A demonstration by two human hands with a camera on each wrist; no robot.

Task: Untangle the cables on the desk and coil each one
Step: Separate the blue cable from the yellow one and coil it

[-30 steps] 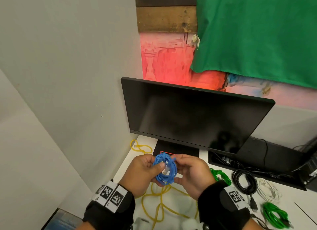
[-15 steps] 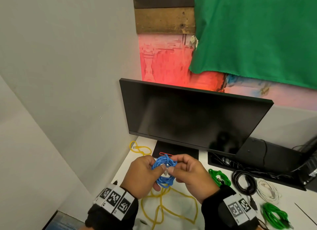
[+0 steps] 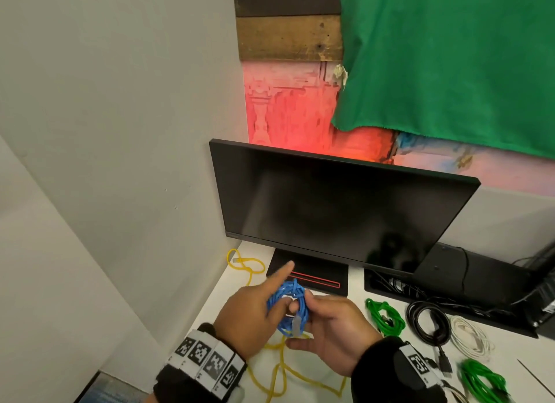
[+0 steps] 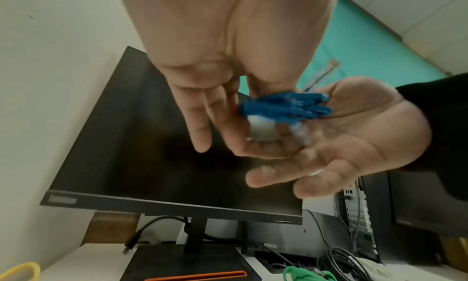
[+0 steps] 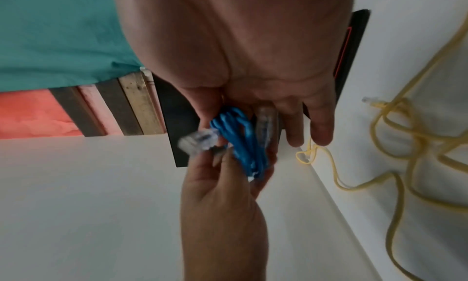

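A small blue cable coil (image 3: pixel 290 311) is held between both hands above the white desk (image 3: pixel 354 303), in front of the monitor base. My left hand (image 3: pixel 280 302) pinches it from the left, thumb on the loops and index finger sticking out straight. My right hand (image 3: pixel 310 315) grips the coil's right side, thumb on top. A clear plug (image 3: pixel 297 323) hangs at the front of the coil. The left wrist view has the blue cable coil (image 4: pixel 286 107) between thumb and fingers. In the right wrist view the blue cable coil (image 5: pixel 240 139) crosses my fingers. A loose yellow cable (image 3: pixel 280 369) sprawls under the hands.
A black monitor (image 3: pixel 330 210) and its base (image 3: pixel 309 278) stand just behind the hands, with a wall close on the left. To the right lie a green coil (image 3: pixel 386 315), a black coil (image 3: pixel 428 321), a white coil (image 3: pixel 470 336) and another green coil (image 3: pixel 483 381).
My left index finger has straightened out and now points away from the coil. The blue coil has turned a little between the hands, and a clear plug now hangs at its front.
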